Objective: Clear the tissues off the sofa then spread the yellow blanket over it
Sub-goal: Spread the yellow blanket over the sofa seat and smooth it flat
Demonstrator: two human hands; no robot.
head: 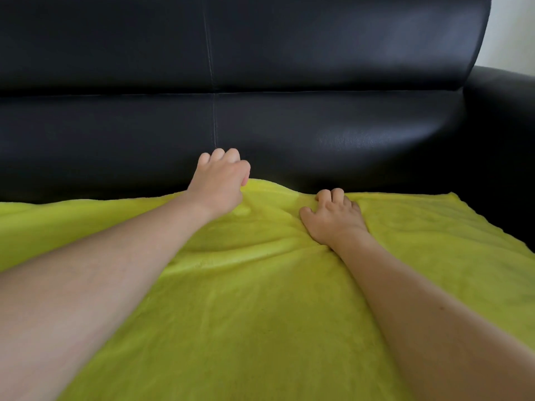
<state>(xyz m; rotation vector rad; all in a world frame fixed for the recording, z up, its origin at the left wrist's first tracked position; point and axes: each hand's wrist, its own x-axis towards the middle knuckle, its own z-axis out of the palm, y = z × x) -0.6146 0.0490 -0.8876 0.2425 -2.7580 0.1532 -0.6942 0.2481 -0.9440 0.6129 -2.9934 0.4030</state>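
The yellow blanket (260, 299) lies spread across the seat of the black leather sofa (318, 82), its far edge against the backrest. My left hand (218, 180) is raised at that far edge, fingers curled, and pinches a lifted hump of the blanket near the middle seam. My right hand (334, 217) lies on the blanket just to the right, fingers curled into the cloth at its far edge. Folds run between the two hands. No tissues are in view.
The sofa's right armrest (503, 117) rises beside the blanket's right edge. A strip of pale wall (515, 33) shows at the top right corner. The backrest fills the upper half of the view.
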